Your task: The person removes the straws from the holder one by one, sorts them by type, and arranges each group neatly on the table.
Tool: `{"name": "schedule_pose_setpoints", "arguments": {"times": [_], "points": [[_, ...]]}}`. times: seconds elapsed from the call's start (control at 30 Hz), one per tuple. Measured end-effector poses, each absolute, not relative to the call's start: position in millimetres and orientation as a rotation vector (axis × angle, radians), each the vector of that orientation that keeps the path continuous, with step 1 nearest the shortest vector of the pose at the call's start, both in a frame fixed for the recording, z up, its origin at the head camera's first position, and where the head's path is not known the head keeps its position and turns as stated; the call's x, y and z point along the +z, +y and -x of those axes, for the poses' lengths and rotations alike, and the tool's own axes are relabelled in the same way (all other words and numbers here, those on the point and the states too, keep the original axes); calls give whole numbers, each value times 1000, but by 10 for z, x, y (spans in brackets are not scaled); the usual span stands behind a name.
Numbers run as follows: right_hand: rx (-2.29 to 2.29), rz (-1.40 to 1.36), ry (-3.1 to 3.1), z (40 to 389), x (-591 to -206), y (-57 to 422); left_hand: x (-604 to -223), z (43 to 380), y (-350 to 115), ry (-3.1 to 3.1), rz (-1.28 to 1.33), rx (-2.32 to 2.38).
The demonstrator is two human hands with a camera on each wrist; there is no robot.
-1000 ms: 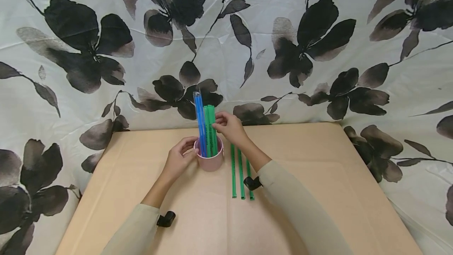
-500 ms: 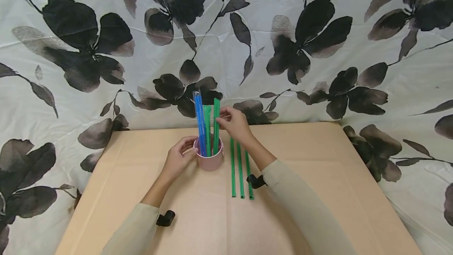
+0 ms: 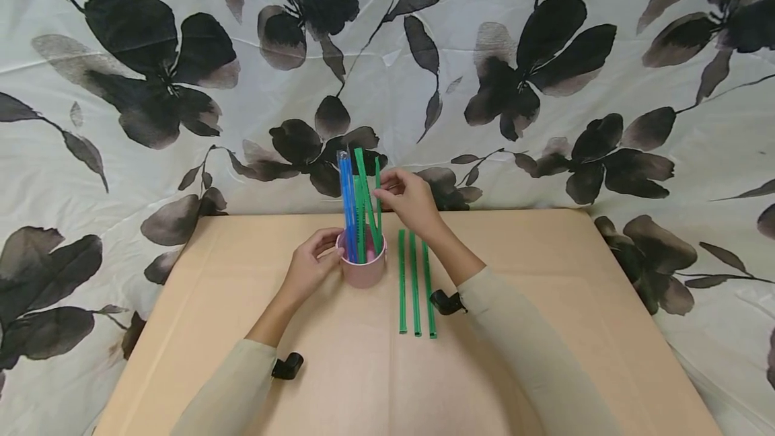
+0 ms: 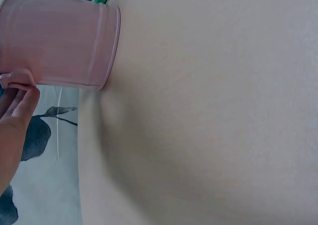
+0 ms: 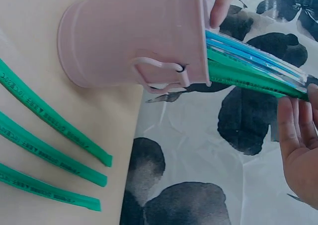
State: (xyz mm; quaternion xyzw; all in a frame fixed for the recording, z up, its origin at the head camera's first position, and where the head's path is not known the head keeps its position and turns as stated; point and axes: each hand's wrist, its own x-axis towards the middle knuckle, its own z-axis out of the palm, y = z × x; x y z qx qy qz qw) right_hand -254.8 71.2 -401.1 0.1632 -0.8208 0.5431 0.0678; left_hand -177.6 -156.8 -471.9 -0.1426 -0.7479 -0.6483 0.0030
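Note:
A pink pail-shaped cup (image 3: 363,276) with small side handles stands near the table's far edge. My left hand (image 3: 311,264) grips its left side, fingers at a handle (image 4: 19,77) in the left wrist view. Blue sticks (image 3: 348,210) with clear ends stand in the cup, left of several green flat strips (image 3: 360,210) bearing printed lettering. One of these leans across the others and rises higher. My right hand (image 3: 412,204) pinches the rightmost green strip (image 3: 379,222) between thumb and fingers near its upper end, its lower end inside the cup.
Three more green strips (image 3: 416,288) lie side by side on the tan table (image 3: 514,328), right of the cup and close to my right forearm. Behind the table hangs a floral cloth (image 3: 387,73). Each wrist carries a small black camera (image 3: 287,366).
The green strips in the cup have spread from a tight bundle; one leans and stands higher. My right hand has shifted slightly right and up with its strip. My left hand keeps its grip.

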Motion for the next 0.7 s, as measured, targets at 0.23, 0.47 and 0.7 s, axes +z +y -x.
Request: {"name": "schedule_pose_setpoints", "arguments": {"times": [0.23, 0.47, 0.7], "points": [[1724, -511, -2392, 2515, -3903, 763, -4721, 1789, -1556, -2355, 470, -2023], [1771, -567, -2330, 2489, -3832, 788, -4715, 1772, -1568, -2353, 464, -2027], [1847, -550, -2297, 2454, -3802, 793, -4722, 1763, -1593, -2343, 468, -2028]]}}
